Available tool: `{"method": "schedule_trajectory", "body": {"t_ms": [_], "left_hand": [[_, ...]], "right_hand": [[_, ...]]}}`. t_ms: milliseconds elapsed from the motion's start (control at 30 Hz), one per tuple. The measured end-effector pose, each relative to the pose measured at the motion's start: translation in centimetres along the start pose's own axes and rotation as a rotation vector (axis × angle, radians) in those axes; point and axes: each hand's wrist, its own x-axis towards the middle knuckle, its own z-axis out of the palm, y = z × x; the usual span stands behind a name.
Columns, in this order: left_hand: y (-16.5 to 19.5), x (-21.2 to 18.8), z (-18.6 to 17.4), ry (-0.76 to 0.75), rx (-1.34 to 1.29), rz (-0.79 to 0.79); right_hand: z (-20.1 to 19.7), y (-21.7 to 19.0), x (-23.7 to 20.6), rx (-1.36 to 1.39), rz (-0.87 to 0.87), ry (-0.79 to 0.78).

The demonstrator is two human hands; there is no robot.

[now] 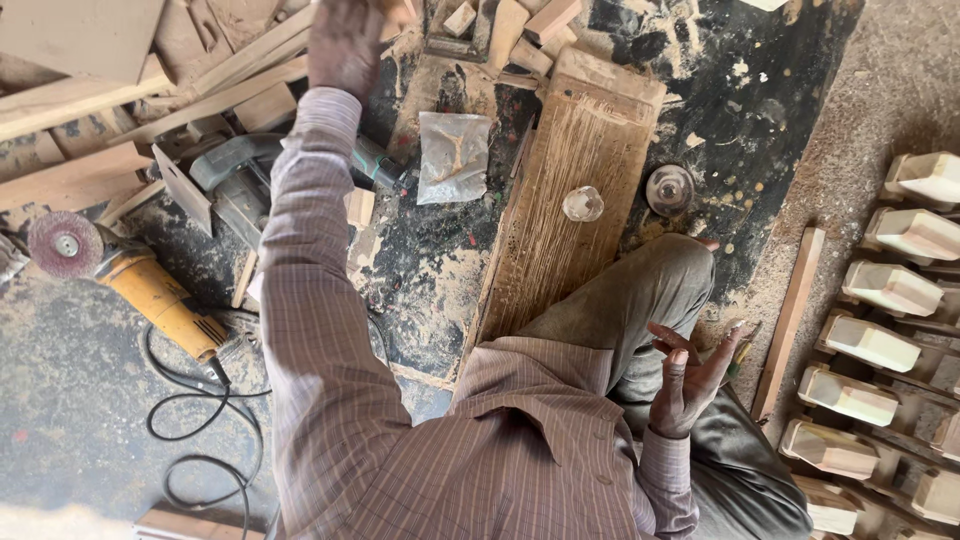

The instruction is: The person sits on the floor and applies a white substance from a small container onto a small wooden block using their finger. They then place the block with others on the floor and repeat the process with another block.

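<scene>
My left hand point(345, 42) is stretched far out to the top of the view, over a heap of wooden offcuts point(230, 85). It is blurred and its fingers run off the frame, so what it grips is hidden. Held up beside my bent knee, my right hand point(688, 378) has its palm turned up and fingers spread, with nothing in it. In front of my knee lies a scored wooden plank point(575, 150). A small clear round knob point(583, 204) rests on it.
A yellow angle grinder point(155, 295) with a sanding disc point(65, 243) and black cable point(200, 420) lies left. A grey power saw point(235, 175), a plastic bag point(453, 155) and a round disc point(670, 188) sit nearby. Several carved wooden pieces point(890, 290) and a slat point(790, 320) line the right.
</scene>
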Motion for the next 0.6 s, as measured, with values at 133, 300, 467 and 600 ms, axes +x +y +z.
{"method": "schedule_trajectory", "body": {"t_ms": [133, 300, 467, 600], "left_hand": [[3.0, 0.6, 1.6, -0.519, 0.142, 0.333], [4.4, 0.2, 3.6, -0.373, 0.11, 0.248], [3.4, 0.5, 3.4, -0.308, 0.091, 0.113], [3.5, 1.3, -1.1, -0.203, -0.22, 0.016]], "right_hand": [[-0.6, -0.6, -0.2, 0.007, -0.002, 0.028], [-1.7, -0.8, -0.8, -0.005, 0.057, 0.09], [-1.8, -0.1, -0.5, 0.033, 0.086, 0.08], [-1.9, 0.5, 0.1, 0.023, 0.109, 0.076]]}}
